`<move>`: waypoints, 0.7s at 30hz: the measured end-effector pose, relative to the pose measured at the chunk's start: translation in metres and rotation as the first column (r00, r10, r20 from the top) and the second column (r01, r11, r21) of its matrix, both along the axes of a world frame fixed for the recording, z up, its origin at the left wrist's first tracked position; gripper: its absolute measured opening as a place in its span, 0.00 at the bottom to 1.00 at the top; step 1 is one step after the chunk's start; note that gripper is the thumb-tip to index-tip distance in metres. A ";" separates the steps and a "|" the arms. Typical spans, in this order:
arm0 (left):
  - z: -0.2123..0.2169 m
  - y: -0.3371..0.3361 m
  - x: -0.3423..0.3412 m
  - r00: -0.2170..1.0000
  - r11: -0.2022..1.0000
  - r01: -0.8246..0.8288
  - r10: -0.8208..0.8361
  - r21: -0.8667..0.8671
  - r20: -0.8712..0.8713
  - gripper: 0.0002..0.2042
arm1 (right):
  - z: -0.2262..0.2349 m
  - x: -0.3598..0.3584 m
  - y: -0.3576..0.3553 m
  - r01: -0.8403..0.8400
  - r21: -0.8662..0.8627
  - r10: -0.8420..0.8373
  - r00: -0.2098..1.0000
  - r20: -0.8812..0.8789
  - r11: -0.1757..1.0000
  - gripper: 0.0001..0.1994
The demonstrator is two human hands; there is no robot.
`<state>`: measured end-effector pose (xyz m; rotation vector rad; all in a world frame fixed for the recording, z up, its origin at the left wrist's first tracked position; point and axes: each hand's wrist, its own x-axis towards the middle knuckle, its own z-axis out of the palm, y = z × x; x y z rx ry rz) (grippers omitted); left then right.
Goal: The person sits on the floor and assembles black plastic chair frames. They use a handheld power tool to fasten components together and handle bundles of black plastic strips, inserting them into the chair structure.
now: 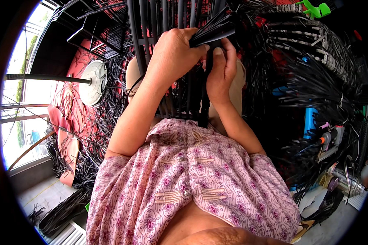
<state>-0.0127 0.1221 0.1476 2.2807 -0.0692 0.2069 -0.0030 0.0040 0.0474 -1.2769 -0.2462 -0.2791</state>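
Black flat plastic strips [216, 34] fan out between my two hands, over a black slatted frame [163, 18] that stands upright in front of my lap. My left hand [173, 55] is closed, its thumb and fingers pinching the strips from the left. Close beside it, my right hand [222, 77] has its thumb and fingertips pressed against the lower side of the same strips. One dark band [205, 94] hangs down from there toward my lap. Exactly how the strips pass around the frame is hidden by my fingers.
Heaps of loose black strips [114, 90] lie over red fabric on the left, near a round pale disc [93, 83] on a pole. At right are a tied black strip bundle [315, 87], a woven grey-and-black piece [302, 38], a green plastic item [316, 10] and tools [331, 136].
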 end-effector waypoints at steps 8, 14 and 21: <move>-0.007 -0.005 0.001 0.996 0.995 -0.053 0.046 0.088 0.081 0.14 | -0.005 0.001 -0.001 -0.011 0.024 0.011 1.000 0.001 1.000 0.17; -0.009 -0.003 0.003 0.995 0.994 -0.037 0.027 0.099 0.098 0.12 | 0.019 -0.009 -0.001 -0.008 0.074 0.011 0.999 -0.044 0.997 0.15; -0.006 -0.009 0.009 1.000 0.997 0.005 -0.004 0.078 -0.009 0.15 | -0.005 0.002 -0.066 0.112 -0.180 -0.111 0.994 0.013 0.977 0.22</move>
